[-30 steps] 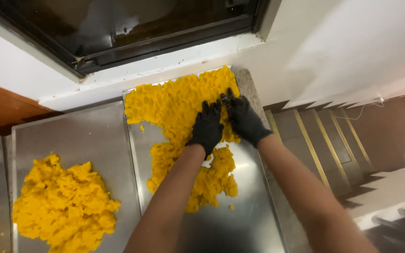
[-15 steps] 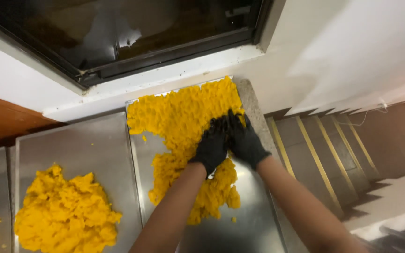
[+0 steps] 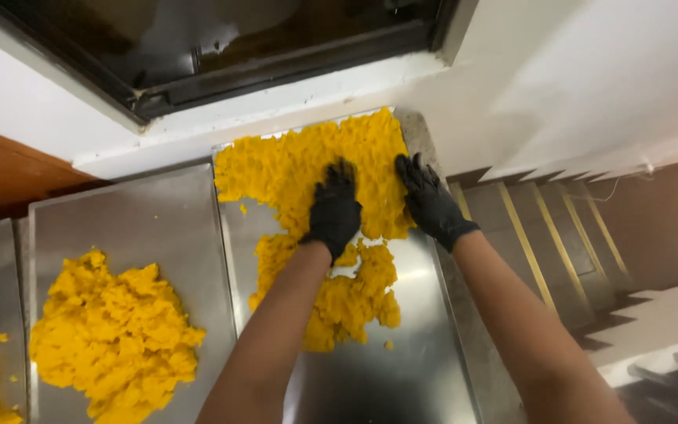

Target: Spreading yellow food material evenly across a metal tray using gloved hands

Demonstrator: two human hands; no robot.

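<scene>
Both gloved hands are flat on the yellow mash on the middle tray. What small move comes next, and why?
Probably draw the left hand toward you, dragging mash down the tray. The yellow mash lies thick at the far end, while the near end of the steel tray is bare. The right hand rests at the pile's right edge.

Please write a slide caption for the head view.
Two black-gloved hands, left and right, press flat on yellow mash on a steel tray.
</scene>
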